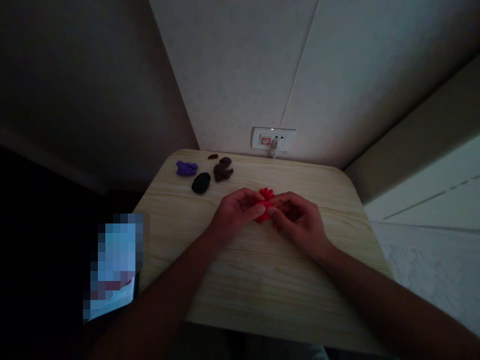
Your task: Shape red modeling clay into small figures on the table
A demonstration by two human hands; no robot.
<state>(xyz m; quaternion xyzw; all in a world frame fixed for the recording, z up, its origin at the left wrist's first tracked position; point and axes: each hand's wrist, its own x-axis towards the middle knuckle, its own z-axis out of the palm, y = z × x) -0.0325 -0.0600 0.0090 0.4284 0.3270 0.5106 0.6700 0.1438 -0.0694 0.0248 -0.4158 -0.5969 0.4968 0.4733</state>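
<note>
Walls (240,65) of pale panelling meet in a corner ahead of me, and a white wall socket (273,138) sits low on them with a small plug (274,145) in it. Below the socket, a light wood-grain table (258,285) with rounded corners runs out towards me, and a pixelated bright panel (116,265) sits at its near left edge, too blurred to identify. Along the far left of the tabletop lie separate lumps of modelling clay: purple clay (186,168), black clay (201,183), and brown clay (223,169) with a small brown crumb (213,156) just beside it. My forearms reach in from the bottom corners and bring both hands together near the middle of the table. My left hand (234,212) and right hand (298,222) are closed in on red modelling clay (265,193) from either side, with the fingers of each curled and pressing into it, so I am working the piece between them, pinching it rather than resting on it. It is held just above the tabletop, or perhaps touching it; I cannot tell which. Its knobbly, rounded top bumps stand clear above my fingers, while most of the rest is hidden by them.
</note>
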